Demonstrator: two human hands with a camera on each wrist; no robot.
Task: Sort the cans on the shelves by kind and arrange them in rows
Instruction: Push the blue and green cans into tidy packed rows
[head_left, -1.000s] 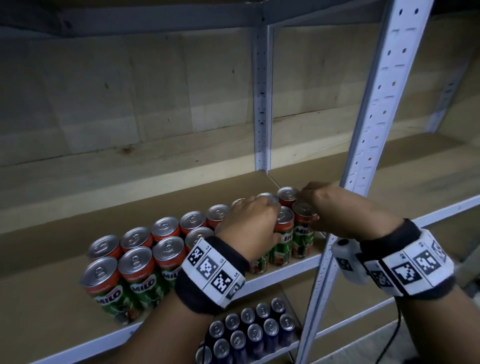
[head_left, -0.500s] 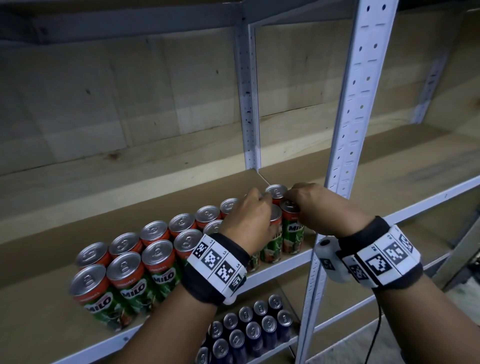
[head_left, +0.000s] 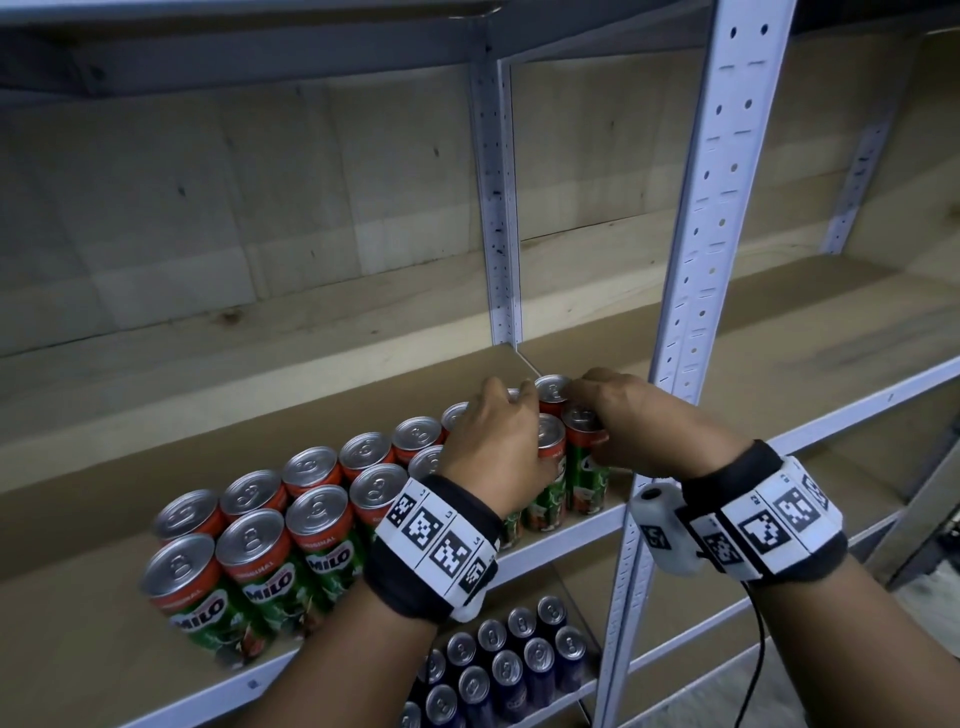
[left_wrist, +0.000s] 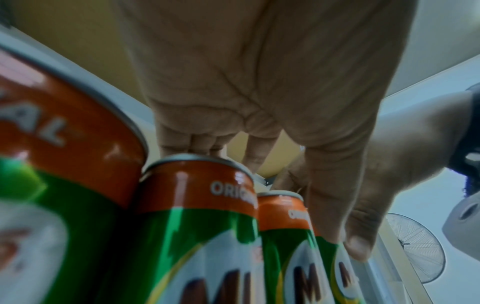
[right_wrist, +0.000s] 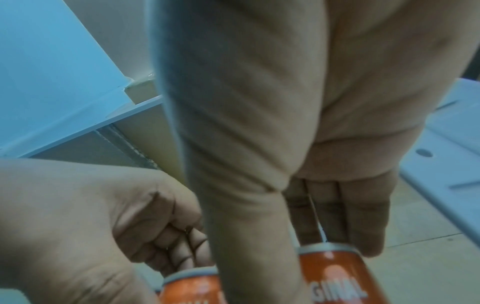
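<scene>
Green and orange Milo cans (head_left: 270, 561) stand upright in two rows on the wooden shelf (head_left: 78, 623). My left hand (head_left: 511, 415) is at the right end of the rows. Its fingers curl over the can tops and its thumb (left_wrist: 358, 244) presses a can's side (left_wrist: 335, 259). My right hand (head_left: 597, 421) grips the front row's rightmost can (head_left: 587, 478), which shows as an orange band (right_wrist: 335, 273) with the thumb in front and the fingers (right_wrist: 337, 214) behind. The two hands nearly touch.
A white perforated upright (head_left: 696, 260) stands just right of my right hand, and another post (head_left: 501, 208) rises at the back. Dark blue cans (head_left: 509, 670) fill the shelf below. A further wooden shelf bay (head_left: 805, 338) lies to the right. A fan (left_wrist: 415, 246) stands beyond.
The head view has drifted a little. Both hands stay on the cans at the right end of the rows, with no clear move of any can.
</scene>
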